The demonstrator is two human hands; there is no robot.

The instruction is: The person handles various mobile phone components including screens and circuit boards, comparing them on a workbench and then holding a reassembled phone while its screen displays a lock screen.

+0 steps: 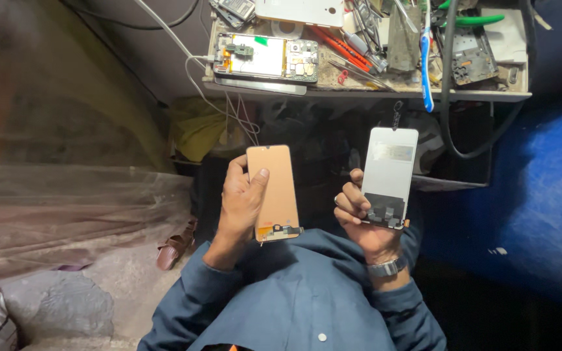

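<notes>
A thin, stiff and probably fragile copper-backed phone screen [273, 193] is gripped upright by its edges in the left hand [239, 205], while a white-backed screen [390, 175] is pinched near its lower end by the right hand [359, 211], both below the cluttered workbench [365, 93].
</notes>
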